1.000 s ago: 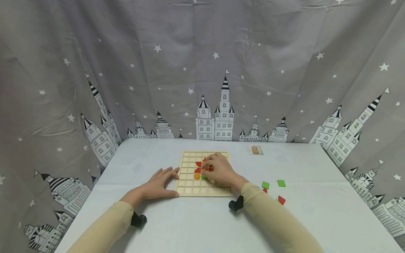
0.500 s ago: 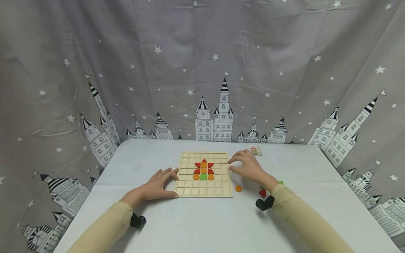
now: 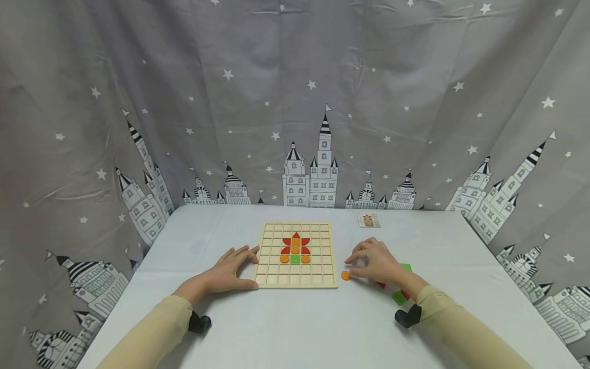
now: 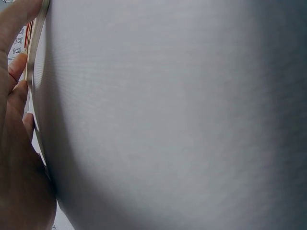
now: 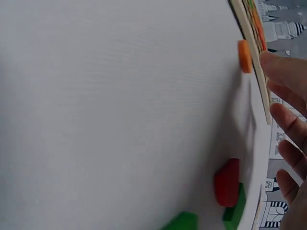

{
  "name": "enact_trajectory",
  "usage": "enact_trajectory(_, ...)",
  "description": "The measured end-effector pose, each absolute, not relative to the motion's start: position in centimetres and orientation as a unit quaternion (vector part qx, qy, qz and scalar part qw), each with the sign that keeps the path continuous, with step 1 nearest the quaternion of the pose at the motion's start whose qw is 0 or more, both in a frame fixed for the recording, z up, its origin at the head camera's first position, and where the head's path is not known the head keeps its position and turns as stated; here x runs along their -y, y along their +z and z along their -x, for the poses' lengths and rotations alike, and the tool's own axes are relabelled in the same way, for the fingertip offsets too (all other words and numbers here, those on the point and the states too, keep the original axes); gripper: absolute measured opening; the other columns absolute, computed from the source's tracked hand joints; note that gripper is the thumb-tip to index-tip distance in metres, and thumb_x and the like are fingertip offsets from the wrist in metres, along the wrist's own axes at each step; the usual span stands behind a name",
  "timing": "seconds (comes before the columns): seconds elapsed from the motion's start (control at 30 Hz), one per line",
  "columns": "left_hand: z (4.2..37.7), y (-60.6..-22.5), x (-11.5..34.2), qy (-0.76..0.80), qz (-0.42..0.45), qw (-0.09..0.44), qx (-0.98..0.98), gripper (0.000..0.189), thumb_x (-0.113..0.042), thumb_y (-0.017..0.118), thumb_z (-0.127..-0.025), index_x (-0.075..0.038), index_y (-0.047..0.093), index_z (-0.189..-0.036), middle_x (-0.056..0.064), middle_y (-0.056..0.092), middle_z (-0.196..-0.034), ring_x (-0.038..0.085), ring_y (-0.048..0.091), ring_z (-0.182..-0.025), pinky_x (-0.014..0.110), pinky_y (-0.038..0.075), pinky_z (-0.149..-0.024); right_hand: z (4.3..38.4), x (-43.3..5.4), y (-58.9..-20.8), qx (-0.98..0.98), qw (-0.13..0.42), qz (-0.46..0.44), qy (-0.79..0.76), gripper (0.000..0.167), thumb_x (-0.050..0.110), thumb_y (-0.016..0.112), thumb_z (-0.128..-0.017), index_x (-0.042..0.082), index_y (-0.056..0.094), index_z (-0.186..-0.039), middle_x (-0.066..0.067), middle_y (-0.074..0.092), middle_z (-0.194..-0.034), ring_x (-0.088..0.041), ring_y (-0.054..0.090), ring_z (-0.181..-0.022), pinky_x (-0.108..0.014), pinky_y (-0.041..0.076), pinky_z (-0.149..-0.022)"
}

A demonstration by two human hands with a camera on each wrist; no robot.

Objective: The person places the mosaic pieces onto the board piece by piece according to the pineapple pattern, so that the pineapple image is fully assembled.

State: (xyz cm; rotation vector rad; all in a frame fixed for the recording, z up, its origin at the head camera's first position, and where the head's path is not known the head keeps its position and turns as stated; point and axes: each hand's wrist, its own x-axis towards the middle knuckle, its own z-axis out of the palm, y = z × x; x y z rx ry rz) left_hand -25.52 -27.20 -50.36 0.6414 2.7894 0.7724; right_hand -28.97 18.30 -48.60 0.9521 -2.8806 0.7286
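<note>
A light wooden grid board (image 3: 272, 270) lies on the table. Red, orange and green flat pieces form a pattern in its middle, with a green square (image 3: 295, 259) between two orange discs. My left hand (image 3: 230, 271) rests at the board's left edge, thumb and fingers spread and touching it. Right of the board, my right hand (image 3: 378, 264) hovers with nothing between its bent fingers, its thumb close to a loose orange disc (image 3: 345, 275). The right wrist view shows that orange disc (image 5: 244, 56) beside the board's edge, outside the fingers' grasp.
Several loose red and green pieces lie under and behind the right hand, among them a green piece (image 3: 399, 298) and a red piece (image 5: 227, 182). A small picture card (image 3: 369, 220) lies toward the back. A grey castle-print curtain (image 3: 239, 102) hangs behind the table.
My right hand has left the board's middle and moved right, then down toward the loose orange disc. An orange disc now shows right of the green square. The left hand stays put.
</note>
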Motion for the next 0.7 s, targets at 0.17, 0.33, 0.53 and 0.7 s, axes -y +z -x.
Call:
enact_trajectory(0.17,25.5,-50.27,27.15,0.261,-0.216,0.089,-0.937,0.058,-0.062,0.079,-0.079,-0.027,0.053,-0.118,0.002,0.032,-0.166,0.037,0.019,-0.154,0.056,0.001,-0.126,28.29,-18.1,-49.06,0.922,0.0,-0.316,0.224,0.02,0.039,0.088,-0.08,0.033,0.081,-0.098,0.015,0.061,-0.103,-0.016,0.047,-0.105,-0.041,0.04,-0.09)
enact_trajectory(0.33,25.41,-50.17,27.07,0.262,-0.213,0.092,-0.937,0.059,-0.063,0.079,-0.079,-0.026,0.053,-0.118,0.003,0.031,-0.166,0.037,0.018,-0.154,0.056,0.001,-0.126,28.02,-17.94,-49.27,0.923,-0.006,-0.307,0.234,0.019,0.035,0.089,-0.079,0.034,0.081,-0.096,0.016,0.061,-0.102,-0.014,0.046,-0.105,-0.04,0.041,-0.09)
enact_trajectory(0.53,25.4,-50.15,27.06,0.261,-0.213,0.093,-0.937,0.06,-0.064,0.078,-0.079,-0.027,0.052,-0.118,0.002,0.031,-0.166,0.036,0.018,-0.154,0.056,0.001,-0.126,28.04,-17.89,-49.49,0.922,-0.005,-0.302,0.243,0.017,0.033,0.089,-0.079,0.033,0.08,-0.094,0.015,0.061,-0.102,-0.015,0.046,-0.105,-0.041,0.041,-0.09)
enact_trajectory(0.7,25.45,-50.17,27.1,0.26,-0.211,0.093,-0.938,0.059,-0.064,0.078,-0.079,-0.028,0.052,-0.118,0.001,0.031,-0.166,0.036,0.018,-0.154,0.056,0.001,-0.126,28.05,-17.81,-49.56,0.922,-0.002,-0.299,0.246,0.015,0.031,0.088,-0.08,0.033,0.08,-0.093,0.014,0.06,-0.102,-0.016,0.046,-0.105,-0.042,0.042,-0.09)
